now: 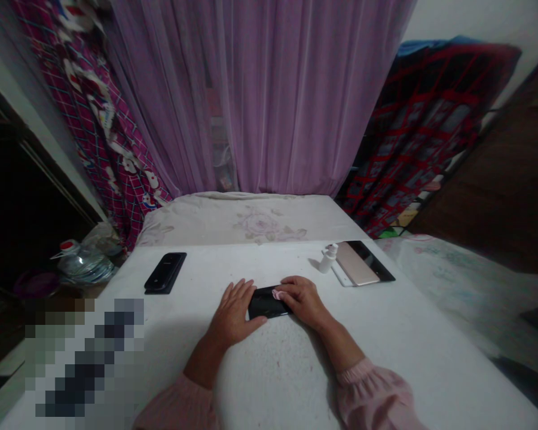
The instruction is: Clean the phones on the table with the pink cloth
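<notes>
A black smartphone point(266, 303) lies flat on the white table point(269, 376), screen up, between my hands. My left hand point(232, 309) grips its left end, with fingers and thumb against the edge. My right hand point(302, 300) covers its right end and pinches a small pink cloth point(277, 294) against the glass. Part of the phone is hidden under my fingers.
At the far left of the table lies a second black phone point(165, 272). A small white bottle point(329, 258) stands at the far right beside a rose-gold device point(357, 264) on a black slab point(376, 269). A pixelated patch covers the lower left.
</notes>
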Motion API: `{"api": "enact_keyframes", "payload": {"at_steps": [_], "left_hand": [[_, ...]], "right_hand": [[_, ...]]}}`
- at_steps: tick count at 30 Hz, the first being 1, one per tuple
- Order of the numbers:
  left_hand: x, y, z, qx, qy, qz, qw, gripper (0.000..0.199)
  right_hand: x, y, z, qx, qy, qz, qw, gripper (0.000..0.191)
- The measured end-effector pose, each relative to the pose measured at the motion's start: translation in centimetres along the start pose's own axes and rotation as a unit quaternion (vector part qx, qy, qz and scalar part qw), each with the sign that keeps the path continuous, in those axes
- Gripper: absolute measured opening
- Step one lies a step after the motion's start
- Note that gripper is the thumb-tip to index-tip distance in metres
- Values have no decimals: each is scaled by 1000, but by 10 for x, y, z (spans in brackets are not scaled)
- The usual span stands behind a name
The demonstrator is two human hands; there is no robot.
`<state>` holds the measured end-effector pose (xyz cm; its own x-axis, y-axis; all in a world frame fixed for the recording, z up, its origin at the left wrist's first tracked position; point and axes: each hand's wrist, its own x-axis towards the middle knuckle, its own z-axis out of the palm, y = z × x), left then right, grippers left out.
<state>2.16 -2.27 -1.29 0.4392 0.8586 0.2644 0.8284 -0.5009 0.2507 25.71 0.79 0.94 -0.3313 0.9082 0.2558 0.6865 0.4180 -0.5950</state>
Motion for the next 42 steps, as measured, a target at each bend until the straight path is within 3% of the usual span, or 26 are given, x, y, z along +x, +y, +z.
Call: {"api": "enact_keyframes", "payload": {"at_steps": [4,6,12,18,23,31,36,42], "left_hand": [[0,1,-1,-1,-3,-5,1000,68],[0,2,-1,-2,0,-4,1000,67],[0,1,-2,-5,-8,-2,1000,68],[0,1,-4,-7,-20,-7,1000,68],[0,3,-5,-4,-21,-9,1000,68],[0,1,0,-10,1,-2,1000,67],[-1,0,1,-5,5,3,1000,67],[-1,1,-1,-8,1,1,1000,67]], "right_hand": [[-9,5,-13,23,-86,-29,996,18],[-10,4,-14,25,-96,-21,995,18],[-4,-5,2,-9,1,1,1000,18],[6,-27,14,-90,62,88,990,19],[7,-23,12,-72,52,76,993,20],[-6,-1,-9,36,-65,-14,997,17],[-4,-5,-2,15,-26,-1,1000,16],[3,-25,11,-59,45,68,995,19]]}}
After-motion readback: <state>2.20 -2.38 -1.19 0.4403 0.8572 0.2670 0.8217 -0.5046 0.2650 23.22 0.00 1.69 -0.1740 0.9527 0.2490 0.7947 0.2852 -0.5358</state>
